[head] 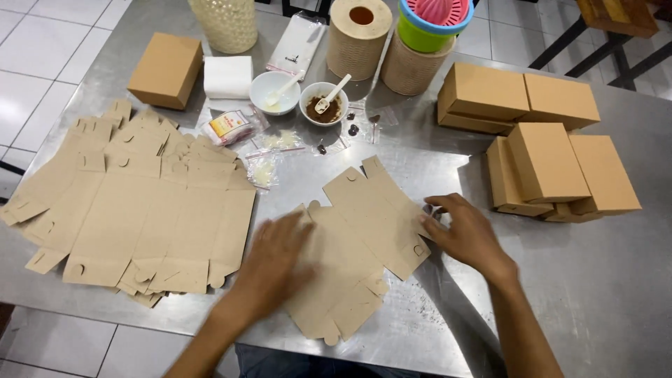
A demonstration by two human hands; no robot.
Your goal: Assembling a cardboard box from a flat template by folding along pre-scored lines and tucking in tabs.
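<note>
Tan flat box blank (364, 231), tan folded boxes (546, 168), white bowls (274, 91) w/ brown powder (325, 110), grey table (602, 294).

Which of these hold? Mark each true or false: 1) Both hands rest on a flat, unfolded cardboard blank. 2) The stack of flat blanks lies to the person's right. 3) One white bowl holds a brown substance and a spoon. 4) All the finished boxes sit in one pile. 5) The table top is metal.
1) True: the left hand and the right hand both press on the flat cardboard blank.
2) False: the stack of flat blanks lies to the person's left.
3) True: the bowl with brown substance holds a white spoon.
4) False: folded boxes are grouped at the right, and a single box stands far left.
5) True: the metal table is shiny steel.
</note>
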